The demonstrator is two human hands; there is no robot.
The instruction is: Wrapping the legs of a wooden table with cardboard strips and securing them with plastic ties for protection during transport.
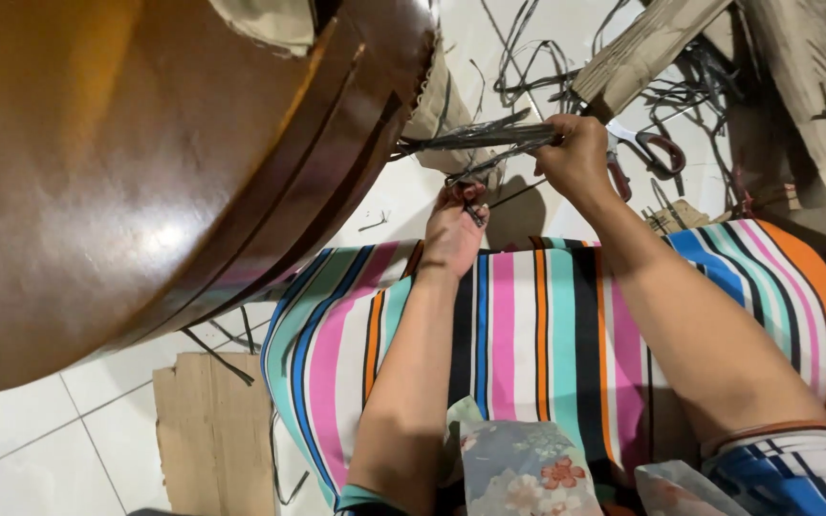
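Tiled floor (pixel 31 449) | both hands closed: right hand (pixel 577 153) strips (pixel 489 139), left hand (pixel 453 229) strip end

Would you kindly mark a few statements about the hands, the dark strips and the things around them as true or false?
1. The right hand grips a bundle of dark strips. True.
2. The left hand rests flat on the cardboard. False: it is raised over the striped cloth, pinching strip ends.
3. The scissors are in the right hand. False: they lie on the floor just beyond it.
4. A large glossy brown body fills the upper left. True.
5. The floor is dark carpet. False: it is white tile.
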